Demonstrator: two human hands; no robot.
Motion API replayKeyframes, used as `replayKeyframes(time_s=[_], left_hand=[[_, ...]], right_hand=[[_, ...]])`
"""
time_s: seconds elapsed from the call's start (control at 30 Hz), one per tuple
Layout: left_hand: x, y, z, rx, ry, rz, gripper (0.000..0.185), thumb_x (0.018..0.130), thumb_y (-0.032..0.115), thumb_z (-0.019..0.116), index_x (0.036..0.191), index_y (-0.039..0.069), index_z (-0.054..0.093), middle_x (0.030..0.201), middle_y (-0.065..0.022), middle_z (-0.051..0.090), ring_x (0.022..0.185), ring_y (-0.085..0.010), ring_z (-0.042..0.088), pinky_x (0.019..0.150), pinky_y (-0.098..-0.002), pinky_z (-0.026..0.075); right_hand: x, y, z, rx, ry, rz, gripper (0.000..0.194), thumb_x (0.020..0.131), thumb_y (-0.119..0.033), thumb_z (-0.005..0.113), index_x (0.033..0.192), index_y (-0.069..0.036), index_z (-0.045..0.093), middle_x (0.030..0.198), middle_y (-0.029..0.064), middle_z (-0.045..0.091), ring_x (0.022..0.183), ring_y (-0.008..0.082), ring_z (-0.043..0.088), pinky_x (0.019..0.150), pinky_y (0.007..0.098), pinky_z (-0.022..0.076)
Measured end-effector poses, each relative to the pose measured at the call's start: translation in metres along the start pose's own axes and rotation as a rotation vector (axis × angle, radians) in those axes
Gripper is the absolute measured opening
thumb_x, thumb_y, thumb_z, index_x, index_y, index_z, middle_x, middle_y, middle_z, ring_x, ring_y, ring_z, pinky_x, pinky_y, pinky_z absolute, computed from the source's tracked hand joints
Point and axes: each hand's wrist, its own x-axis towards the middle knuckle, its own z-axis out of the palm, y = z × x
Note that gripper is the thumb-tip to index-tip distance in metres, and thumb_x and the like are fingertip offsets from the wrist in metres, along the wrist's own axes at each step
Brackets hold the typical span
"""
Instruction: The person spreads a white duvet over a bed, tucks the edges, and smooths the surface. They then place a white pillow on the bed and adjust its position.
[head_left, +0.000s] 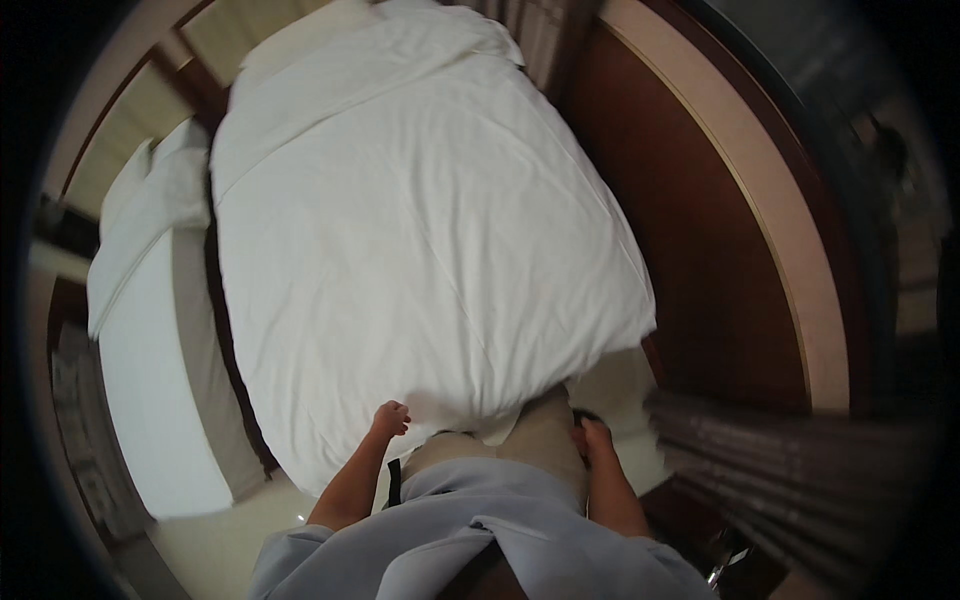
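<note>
A wide bed with a white duvet (420, 225) lies before me, its upper edge folded back near the pillow end. My left hand (391, 418) hangs over the duvet's near edge with its fingers curled; nothing shows in it, and I cannot tell whether it touches the cloth. My right hand (591, 436) is low beside my right thigh, right of the bed's foot, partly blurred. Whether it holds anything cannot be seen. The duvet drapes unevenly over the near end, close to my legs.
A narrower bed with white bedding (150, 375) stands to the left, a slim gap between. Dark wood panelling (675, 225) runs along the right. Brownish curtains (750, 457) hang at the lower right. Pale glossy floor (202, 547) shows at the lower left.
</note>
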Motion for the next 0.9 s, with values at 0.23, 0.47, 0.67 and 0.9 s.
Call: replayKeyframes(time_s=[0.23,0.47,0.67,0.9], left_hand=[[0.009,0.039,0.086,0.287,0.246,0.113,0.045,0.084,0.034,0.063,0.113,0.000,0.055,0.100,-0.0197,0.066,0.087,-0.0290,0.064,0.075,-0.0423,0.053],[-0.010,0.155,0.217,0.328,0.380,-0.242,0.084,0.078,0.043,0.068,0.146,0.014,0.028,0.143,-0.0330,0.030,0.128,-0.0493,0.037,0.100,-0.0496,0.041],[0.012,0.194,0.321,0.221,0.290,-0.065,0.085,0.077,0.046,0.069,0.146,0.014,0.030,0.144,-0.0354,0.027,0.131,-0.0485,0.034,0.106,-0.0509,0.034],[0.008,0.215,0.354,0.159,0.471,0.001,0.090,0.076,0.038,0.072,0.148,0.014,0.024,0.149,-0.0317,0.018,0.129,-0.0493,0.034,0.106,-0.0532,0.033]], right_hand=[[0.075,-0.084,-0.079,0.273,0.039,0.083,0.031,0.087,-0.022,0.063,0.105,-0.001,0.049,0.064,0.0076,0.047,0.046,0.0196,0.044,0.037,0.0346,0.0351],[0.189,-0.246,-0.117,-0.773,-0.048,-0.527,0.041,0.077,-0.018,0.069,0.106,0.005,0.051,0.092,0.0173,0.054,0.086,0.0328,0.054,0.076,0.0465,0.0442],[0.165,-0.400,-0.074,-1.103,-0.057,-1.160,0.043,0.079,-0.018,0.068,0.111,0.004,0.051,0.105,0.0247,0.052,0.104,0.0412,0.050,0.091,0.0452,0.0415],[0.123,-0.478,0.026,-1.256,-0.223,-1.283,0.069,0.082,-0.026,0.068,0.142,-0.008,0.039,0.149,0.0227,0.028,0.133,0.0392,0.031,0.110,0.0456,0.0285]])
